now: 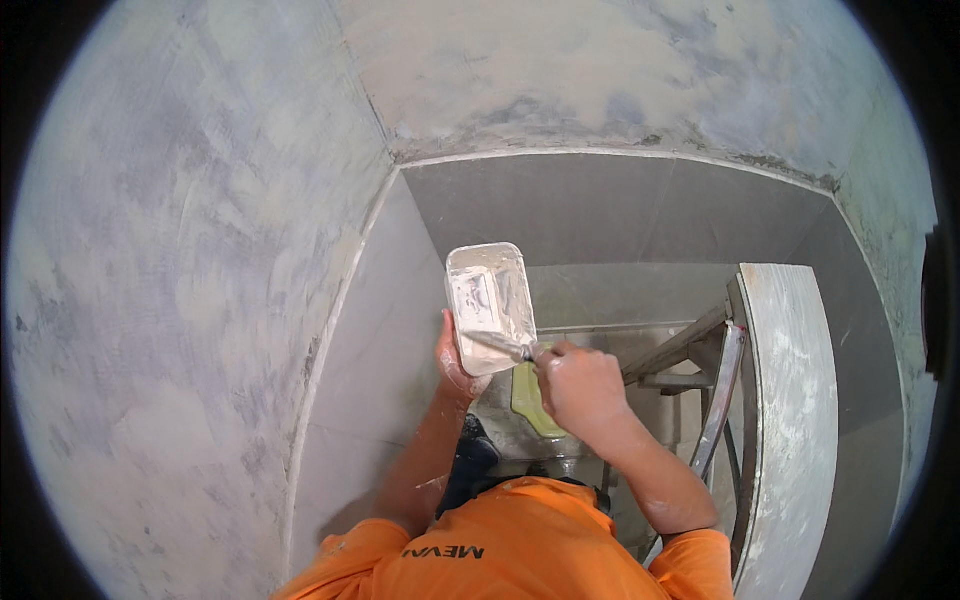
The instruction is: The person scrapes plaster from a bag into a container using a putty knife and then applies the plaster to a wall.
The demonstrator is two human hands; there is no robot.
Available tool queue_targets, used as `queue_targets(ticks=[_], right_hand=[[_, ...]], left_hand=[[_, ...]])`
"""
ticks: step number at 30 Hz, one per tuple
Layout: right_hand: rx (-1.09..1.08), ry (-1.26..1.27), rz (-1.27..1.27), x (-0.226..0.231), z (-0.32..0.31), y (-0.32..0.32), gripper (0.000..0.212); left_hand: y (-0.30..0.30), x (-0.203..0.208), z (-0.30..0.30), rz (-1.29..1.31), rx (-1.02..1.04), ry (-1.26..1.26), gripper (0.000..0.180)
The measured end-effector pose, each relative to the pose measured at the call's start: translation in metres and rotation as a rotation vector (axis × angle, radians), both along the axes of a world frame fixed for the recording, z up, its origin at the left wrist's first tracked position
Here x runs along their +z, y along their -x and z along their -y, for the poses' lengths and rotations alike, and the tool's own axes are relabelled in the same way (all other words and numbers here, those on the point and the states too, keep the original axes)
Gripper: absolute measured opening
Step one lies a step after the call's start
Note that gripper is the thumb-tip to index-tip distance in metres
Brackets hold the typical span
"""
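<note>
The scene is viewed steeply downward through a wide fisheye camera worn on the head, with the lower edge filled by an orange shirt (510, 550). The left hand (456, 368) and right hand (583, 396) are framed at close range near the centre, their forearms (418, 470) brought in from below. Farther off, the back wall (620, 85) is shown across the top and the left wall (180, 300) alongside; straight edges are bent and the corners are blackened.
</note>
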State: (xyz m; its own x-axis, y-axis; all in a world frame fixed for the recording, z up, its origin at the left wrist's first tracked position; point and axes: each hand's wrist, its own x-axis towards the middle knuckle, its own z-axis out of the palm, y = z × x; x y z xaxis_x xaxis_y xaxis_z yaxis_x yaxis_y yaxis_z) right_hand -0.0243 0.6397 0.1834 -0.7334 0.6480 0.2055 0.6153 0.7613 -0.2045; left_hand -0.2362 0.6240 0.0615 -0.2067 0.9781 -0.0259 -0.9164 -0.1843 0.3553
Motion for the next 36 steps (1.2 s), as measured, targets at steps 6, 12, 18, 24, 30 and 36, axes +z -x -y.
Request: queue_targets(ticks=[6, 12, 18, 24, 30, 36], right_hand=[[-0.089, -0.076, 0.008, -0.008, -0.022, -0.007, 0.043], [-0.088, 0.099, 0.002, -0.059, -0.003, 0.000, 0.039], [-0.100, 0.490, -0.279, -0.076, -0.002, 0.010, 0.033], [-0.291, 1.323, -0.586, -0.066, 0.000, 0.021, 0.027], [-0.274, 1.449, -0.656, -0.048, -0.009, 0.021, 0.023], [-0.135, 1.019, -0.633, -0.008, -0.020, 0.010, 0.021]], left_hand=[[-0.002, -0.003, 0.010, -0.052, -0.009, 0.001, 0.068], [0.004, -0.007, 0.003, -0.164, 0.035, -0.030, 0.069], [0.011, -0.022, 0.003, -0.194, -0.008, 0.035, 0.071], [0.013, -0.023, 0.002, -0.088, -0.046, -0.020, 0.072], [0.022, -0.019, 0.002, -0.079, -0.049, -0.055, 0.070], [0.004, 0.000, 0.010, 0.121, -0.002, -0.026, 0.066]])
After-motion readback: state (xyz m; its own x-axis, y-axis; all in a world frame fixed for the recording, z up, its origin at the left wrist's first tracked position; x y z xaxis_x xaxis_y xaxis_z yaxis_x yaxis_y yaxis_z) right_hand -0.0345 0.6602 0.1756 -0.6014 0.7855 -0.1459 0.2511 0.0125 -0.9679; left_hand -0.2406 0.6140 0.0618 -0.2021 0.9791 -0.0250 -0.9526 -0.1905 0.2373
